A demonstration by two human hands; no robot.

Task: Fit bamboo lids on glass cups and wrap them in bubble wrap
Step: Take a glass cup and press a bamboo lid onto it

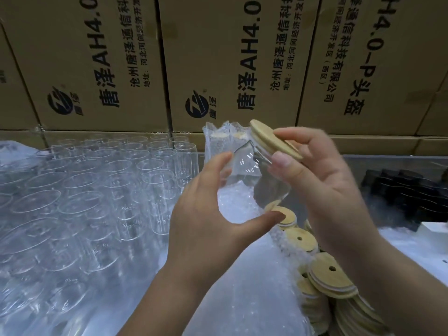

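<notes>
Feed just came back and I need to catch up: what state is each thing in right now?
Glass cup: tilted, held in left hand.
Bamboo lid: at the cup's mouth, pinched by right hand; whether it is fully seated is unclear.
Loose cups: upright, unlidded.
Wrapped cups: lidded, in bubble wrap.
Spare lids: stacked loose.
Cartons: closed.

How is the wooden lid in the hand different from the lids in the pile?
The held lid is pinched by the right hand; the pile lids lie loose. The held lid sits tilted at the mouth of a glass cup; the pile lids overlap each other, on no cup. The pile lids show a small hole; the held lid shows none from here. Both are round, pale wood.
</notes>
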